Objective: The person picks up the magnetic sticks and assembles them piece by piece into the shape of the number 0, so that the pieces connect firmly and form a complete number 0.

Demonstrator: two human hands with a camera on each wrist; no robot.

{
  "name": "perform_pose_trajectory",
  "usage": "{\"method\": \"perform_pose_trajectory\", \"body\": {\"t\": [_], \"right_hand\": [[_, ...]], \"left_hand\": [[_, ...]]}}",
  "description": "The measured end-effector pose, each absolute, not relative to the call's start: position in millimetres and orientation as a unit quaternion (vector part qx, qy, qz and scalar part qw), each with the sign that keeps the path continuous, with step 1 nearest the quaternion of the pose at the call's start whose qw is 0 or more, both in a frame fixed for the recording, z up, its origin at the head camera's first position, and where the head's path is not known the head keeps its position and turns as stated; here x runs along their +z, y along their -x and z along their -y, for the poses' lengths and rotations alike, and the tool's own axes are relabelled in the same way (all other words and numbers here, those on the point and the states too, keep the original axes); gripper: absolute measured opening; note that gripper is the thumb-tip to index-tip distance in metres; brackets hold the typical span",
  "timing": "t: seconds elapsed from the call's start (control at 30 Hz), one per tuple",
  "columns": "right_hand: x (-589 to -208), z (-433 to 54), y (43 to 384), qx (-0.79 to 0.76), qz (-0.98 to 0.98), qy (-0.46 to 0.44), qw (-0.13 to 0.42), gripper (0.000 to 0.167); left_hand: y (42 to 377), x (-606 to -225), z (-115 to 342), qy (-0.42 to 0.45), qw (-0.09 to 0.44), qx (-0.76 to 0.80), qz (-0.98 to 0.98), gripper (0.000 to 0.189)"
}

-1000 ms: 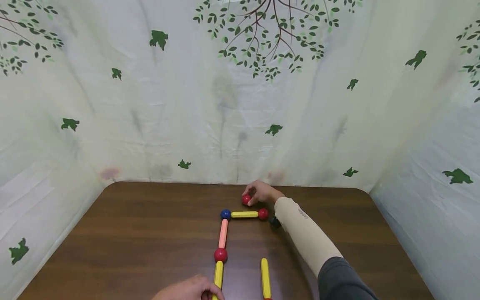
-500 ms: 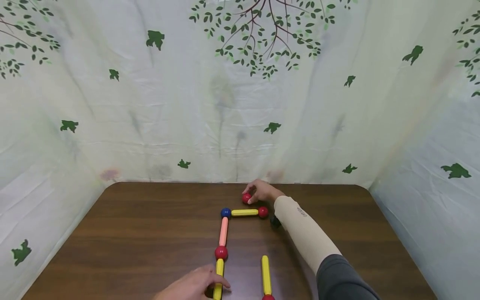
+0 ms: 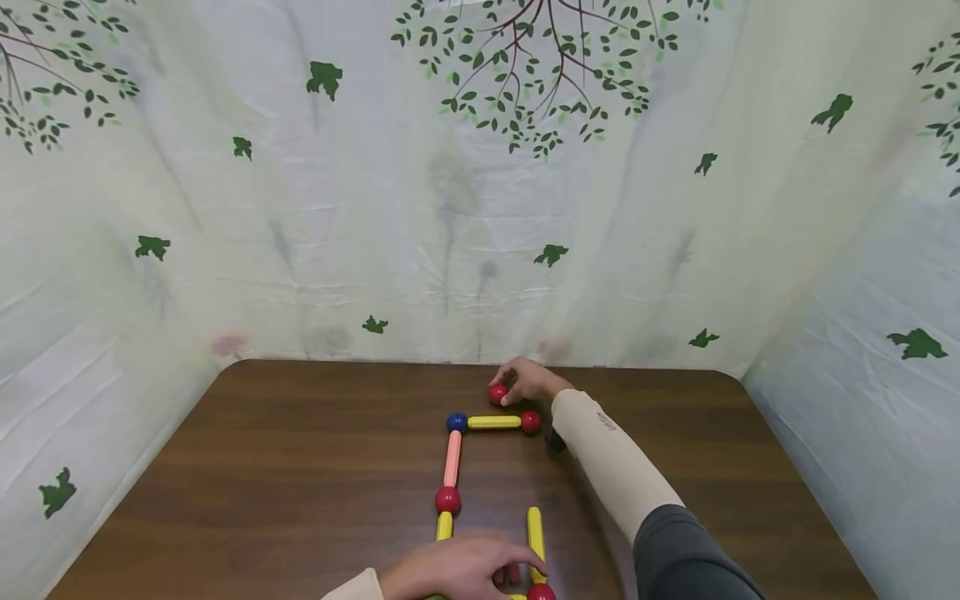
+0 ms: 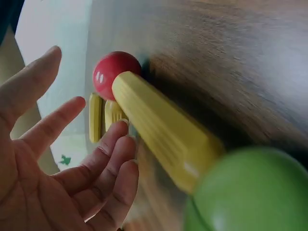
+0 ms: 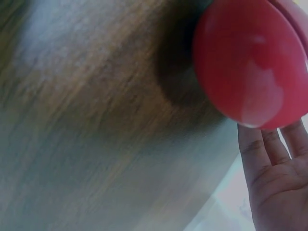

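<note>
At the table's far side, my right hand (image 3: 531, 380) pinches a red ball (image 3: 497, 394) between thumb and fingers. Just in front of it lies a joined toy figure: a yellow rod (image 3: 493, 422) runs from a red ball (image 3: 531, 422) to a blue ball (image 3: 457, 422), then a pink rod (image 3: 453, 458) leads to another red ball (image 3: 447, 500). My left hand (image 3: 468, 565) reaches low over the near pieces, fingers spread and holding nothing, its fingertips overlapping a yellow rod (image 3: 536, 533). The left wrist view shows a yellow rod (image 4: 159, 127) between a red ball (image 4: 115, 72) and a green ball (image 4: 250, 192).
The brown wooden table (image 3: 300, 467) ends close behind my right hand at a pale curtain (image 3: 375, 208) printed with leaves. A large red ball (image 5: 252, 62) fills the right wrist view's upper corner. A dark object (image 3: 555, 442) sits under my right wrist.
My left hand has left the left-hand yellow rod and moved right, towards the other upright yellow rod. The right hand stays in place with its red ball.
</note>
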State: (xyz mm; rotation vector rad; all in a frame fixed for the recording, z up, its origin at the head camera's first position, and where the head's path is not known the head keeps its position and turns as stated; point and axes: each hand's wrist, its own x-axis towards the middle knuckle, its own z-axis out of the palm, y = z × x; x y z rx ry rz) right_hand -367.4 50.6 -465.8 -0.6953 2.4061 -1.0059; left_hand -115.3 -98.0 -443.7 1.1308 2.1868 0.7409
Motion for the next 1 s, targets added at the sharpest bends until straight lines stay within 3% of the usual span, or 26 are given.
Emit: {"method": "perform_pose_trajectory", "body": {"t": [0.27,0.43,1.0], "right_hand": [[-466.0,-49.6,367.8,-0.362,-0.874,0.238,0.219,0.031],[-463.8,-50.0,367.0,-0.364,-0.875,0.23,0.221,0.032],[-468.8,-50.4,364.3,-0.405,-0.857,0.217,0.233,0.033]], "left_hand": [[121.2,-451.7,82.2,-0.456,0.3,0.25,-0.799,0.033],[123.9,-455.5,78.2,-0.444,0.33,0.262,-0.79,0.035],[124.9,-472.1,77.0,-0.402,0.339,0.32,-0.788,0.023]]}}
